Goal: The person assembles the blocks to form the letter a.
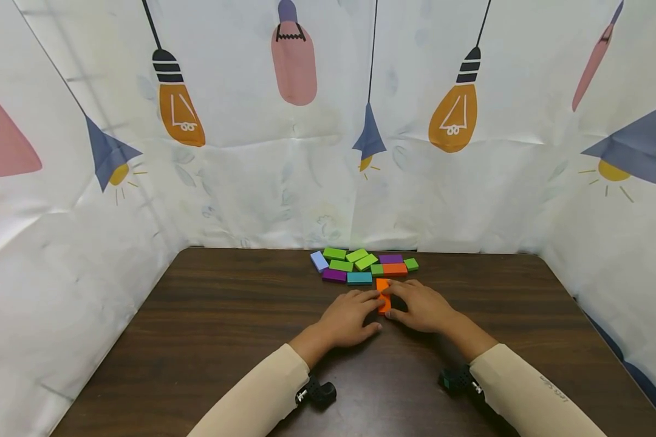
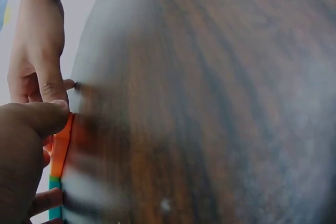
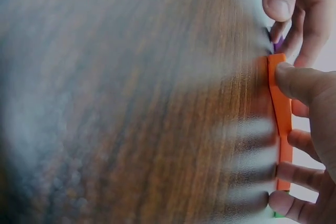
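An orange block (image 1: 381, 284) lies lengthwise between the two hands near the far side of the table. My right hand (image 1: 423, 308) pinches it, the thumb by its near end and the index finger farther up its right side. The thumb lies against the orange block (image 3: 281, 95) in the right wrist view. Reaching in from the left, my left hand (image 1: 348, 318) touches the block's left side with its fingertips, its fingers loosely bent and its thumb apart. Just beyond the hands lie a teal block (image 1: 359, 278) and a red-orange block (image 1: 395, 269).
Purple (image 1: 334, 275), light blue (image 1: 319, 261) and several green blocks (image 1: 341, 266) lie flat in a cluster along the back edge of the dark wooden table (image 1: 224, 340). Another purple block (image 1: 390, 258) sits behind the red-orange one. A printed white curtain (image 1: 317, 200) encloses the back and sides.
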{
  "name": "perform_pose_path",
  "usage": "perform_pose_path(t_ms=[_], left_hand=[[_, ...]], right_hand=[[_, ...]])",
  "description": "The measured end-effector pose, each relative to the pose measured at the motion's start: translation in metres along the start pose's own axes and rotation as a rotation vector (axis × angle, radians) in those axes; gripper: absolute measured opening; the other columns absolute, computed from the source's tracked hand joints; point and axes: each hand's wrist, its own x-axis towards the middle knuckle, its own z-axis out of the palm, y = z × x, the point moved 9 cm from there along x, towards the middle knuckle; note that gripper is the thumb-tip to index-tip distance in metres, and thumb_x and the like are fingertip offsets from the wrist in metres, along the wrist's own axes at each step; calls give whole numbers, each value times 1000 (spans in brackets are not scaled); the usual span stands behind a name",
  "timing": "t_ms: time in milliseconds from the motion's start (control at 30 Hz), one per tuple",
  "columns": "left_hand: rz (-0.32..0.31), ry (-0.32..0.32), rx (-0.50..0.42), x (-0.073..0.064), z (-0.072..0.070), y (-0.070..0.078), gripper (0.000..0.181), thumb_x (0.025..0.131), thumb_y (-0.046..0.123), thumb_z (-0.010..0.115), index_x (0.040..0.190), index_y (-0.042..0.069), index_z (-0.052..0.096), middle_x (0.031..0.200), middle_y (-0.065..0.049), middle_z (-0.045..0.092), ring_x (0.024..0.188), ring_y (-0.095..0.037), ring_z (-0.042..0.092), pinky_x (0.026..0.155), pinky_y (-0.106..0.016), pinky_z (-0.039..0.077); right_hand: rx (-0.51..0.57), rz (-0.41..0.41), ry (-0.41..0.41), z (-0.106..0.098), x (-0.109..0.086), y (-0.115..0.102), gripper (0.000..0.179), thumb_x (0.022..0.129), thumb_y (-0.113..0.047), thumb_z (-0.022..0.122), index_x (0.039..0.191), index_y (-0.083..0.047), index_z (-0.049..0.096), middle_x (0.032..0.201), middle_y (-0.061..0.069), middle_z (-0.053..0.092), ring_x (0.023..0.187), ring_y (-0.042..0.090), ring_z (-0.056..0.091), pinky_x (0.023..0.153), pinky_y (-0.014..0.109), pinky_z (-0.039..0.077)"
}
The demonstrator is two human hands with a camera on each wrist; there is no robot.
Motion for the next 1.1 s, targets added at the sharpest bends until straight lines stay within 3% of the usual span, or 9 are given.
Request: perform_pose_path(t_ms=[300,500,633,800,1100], left_hand=[[28,-7,33,-1,2,-4,54,101,45,62,150,25,54,158,5,44,139,-23,45,112,-48,40],[33,-23,36,0,4,-6,55,100,47,63,151,27,53,158,7,43,141,-22,43,112,-49,39],[38,-28,46,0,4,-7,56,100,47,63,151,27,53,158,7,44,141,-21,43,112,-48,40],[39,-24,51,-1,2,-7,55,100,48,63,150,27,54,157,7,44,140,-20,44,111,-46,41],[45,-15,44,-1,3,-6,54,100,49,64,149,28,55,158,9,42,137,-20,46,109,-45,41]], right_hand=[[-8,3,-18,-3,1,-3,53,98,-48,67,142,-19,61,151,5,53,134,33,50,100,60,47],[-20,57,-51,-8,4,14,62,96,-52,67,148,-20,55,142,4,59,127,29,56,93,58,52],[-23,84,10,-24,8,32,56,98,-43,67,145,-14,58,131,7,65,119,31,61,89,56,54],[-37,113,78,-41,15,52,49,99,-29,68,142,-9,60,134,14,63,126,37,56,93,59,51],[-58,76,73,-37,24,71,42,98,-11,65,140,-6,62,145,18,55,136,43,45,105,62,41]])
